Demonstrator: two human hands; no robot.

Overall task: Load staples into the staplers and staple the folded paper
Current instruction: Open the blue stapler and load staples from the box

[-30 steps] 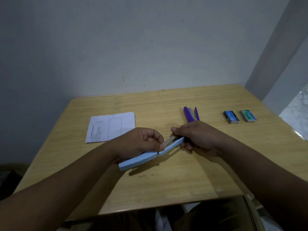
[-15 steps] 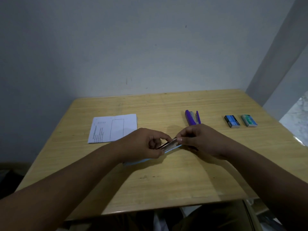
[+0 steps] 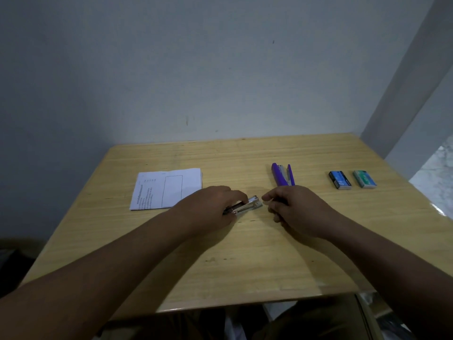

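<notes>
My left hand [image 3: 210, 207] lies over the light blue stapler on the wooden table [image 3: 245, 253] and grips it; only its metal magazine [image 3: 247, 206] sticks out to the right. My right hand [image 3: 294, 209] hovers just right of the magazine tip, thumb and forefinger pinched; whether they hold staples is hidden. A purple stapler [image 3: 282, 174] lies behind my right hand. The folded printed paper [image 3: 168, 187] lies to the left. Two staple boxes, one blue [image 3: 339, 179] and one green [image 3: 364, 178], sit at the right.
The table stands against a grey wall [image 3: 196, 69]. Its right edge borders a pillar and a marble floor [image 3: 436, 173]. The near table edge runs below my forearms.
The stapler was open and held between both hands. Now my left hand presses it flat on the table, and my right hand has let go and drawn slightly right.
</notes>
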